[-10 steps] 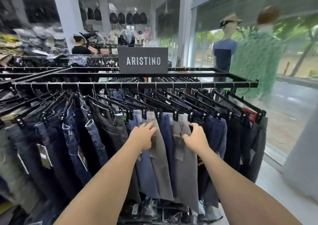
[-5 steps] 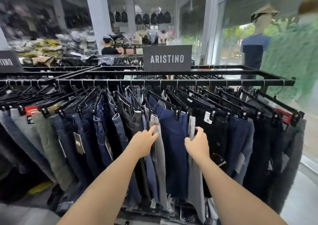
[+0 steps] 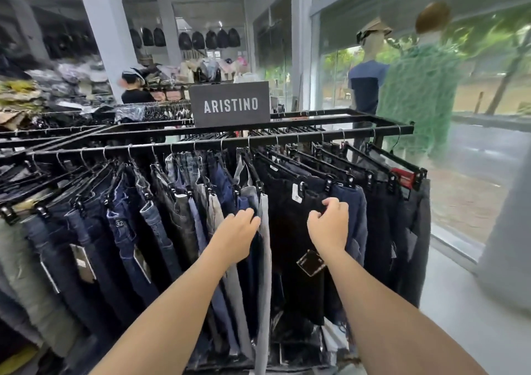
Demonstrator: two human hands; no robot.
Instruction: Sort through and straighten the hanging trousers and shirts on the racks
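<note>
**Trouser rack, near rail, middle section**

- Rack [image 3: 330,137]: black bar frame. The trousers hang from clip hangers along its near rail, from the left edge to the right corner.
- Left grip [image 3: 237,238]: fingers are bent over the edge of the navy trousers [image 3: 225,185], grasping them. It sits just beside the pale grey trousers [image 3: 265,259], apparently to hold that bunch leftward.
- Right grip [image 3: 329,225]: clenched on a fold of the black trousers [image 3: 287,231] just below the waistband. This looks like drawing the pair rightward to open a gap for spacing.
- Price tag [image 3: 311,262]: dangles from the black trousers, below the right wrist.
- Jeans [image 3: 123,231]: packed tight and slanted toward the left edge, with little slack there.
- Dark trousers [image 3: 382,231]: hung looser toward the right corner, so hangers probably have room to slide that way.
- Sign [image 3: 230,104]: stands on the rack's middle bar, well apart from both grips.
- Floor [image 3: 459,331]: bare strip between the right corner and the window.
</note>
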